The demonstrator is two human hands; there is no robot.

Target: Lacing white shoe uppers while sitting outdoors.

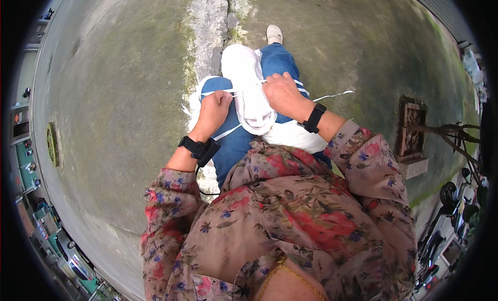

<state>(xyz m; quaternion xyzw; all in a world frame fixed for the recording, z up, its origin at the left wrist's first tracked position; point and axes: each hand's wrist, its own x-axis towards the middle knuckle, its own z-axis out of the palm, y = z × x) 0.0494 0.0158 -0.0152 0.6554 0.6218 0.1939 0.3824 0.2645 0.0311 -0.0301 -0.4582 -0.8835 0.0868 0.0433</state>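
A white lace-up shoe lies across my thighs in blue jeans, its rounded toe pointing away from me. My left hand is closed at the shoe's left side, thumb and fingers pinching a white lace. Against the right side of the shoe, my right hand is closed too, with its fingertips at the lacing; a lace runs out from under it, and its loose end trails to the right. Another length of lace slants across my left thigh near the heel. My right palm hides part of the shoe's side.
White material is bunched by my right hip, and more shows beside my left knee. My foot in a pale shoe rests on the mossy concrete ground. A planter with bare branches stands at right. Vehicles line both far edges.
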